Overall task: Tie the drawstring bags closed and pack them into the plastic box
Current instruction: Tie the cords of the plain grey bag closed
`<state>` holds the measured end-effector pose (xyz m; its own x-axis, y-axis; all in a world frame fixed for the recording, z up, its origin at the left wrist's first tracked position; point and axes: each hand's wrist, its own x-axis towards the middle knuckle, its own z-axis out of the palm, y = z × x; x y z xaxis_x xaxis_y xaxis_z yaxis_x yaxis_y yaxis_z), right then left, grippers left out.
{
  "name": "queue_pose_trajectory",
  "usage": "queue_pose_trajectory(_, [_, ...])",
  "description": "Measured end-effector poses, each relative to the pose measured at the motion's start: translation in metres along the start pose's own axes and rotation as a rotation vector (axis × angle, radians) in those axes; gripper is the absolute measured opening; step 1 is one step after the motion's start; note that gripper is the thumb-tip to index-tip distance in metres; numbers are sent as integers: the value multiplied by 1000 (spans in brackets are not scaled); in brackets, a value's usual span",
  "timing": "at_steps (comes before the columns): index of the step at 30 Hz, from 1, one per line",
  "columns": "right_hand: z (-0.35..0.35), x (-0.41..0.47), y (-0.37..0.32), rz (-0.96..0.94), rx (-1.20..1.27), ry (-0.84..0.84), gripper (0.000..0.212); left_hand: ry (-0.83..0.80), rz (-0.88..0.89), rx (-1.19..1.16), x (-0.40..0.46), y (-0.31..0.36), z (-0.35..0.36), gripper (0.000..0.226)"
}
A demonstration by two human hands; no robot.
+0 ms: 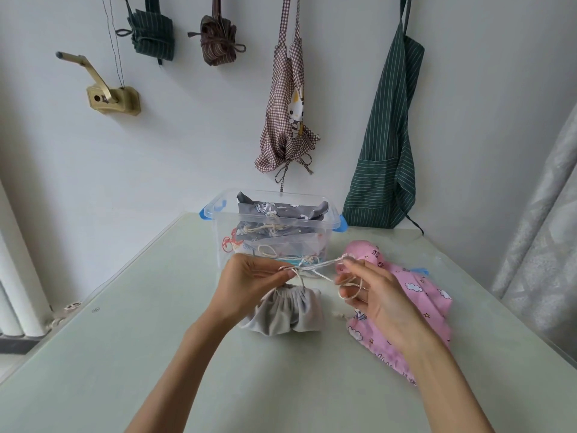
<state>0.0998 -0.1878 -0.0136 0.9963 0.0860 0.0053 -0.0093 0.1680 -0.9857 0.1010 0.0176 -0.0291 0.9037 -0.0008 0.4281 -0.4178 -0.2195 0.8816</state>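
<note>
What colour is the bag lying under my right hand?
Pink, printed with clouds and stars; head view.

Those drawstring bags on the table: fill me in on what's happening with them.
A person is tying the cream drawstring of a small grey bag that sits gathered shut on the pale green table. The left hand pinches the cord above the bag's neck, and the right hand holds looped ends. A pink printed bag lies beside it, not yet packed. The clear plastic box behind already holds several bags.
</note>
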Motion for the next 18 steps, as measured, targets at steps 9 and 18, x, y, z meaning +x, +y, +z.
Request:
queue_pose_trajectory(9, [-19,-1,-4,-141,-543,182,21,-124,-82,32,0,0,-3,11])
queue_pose_trajectory(18, [-25,-1,-4,16,-289,21,16,58,-502,-454,3,1,-3,27])
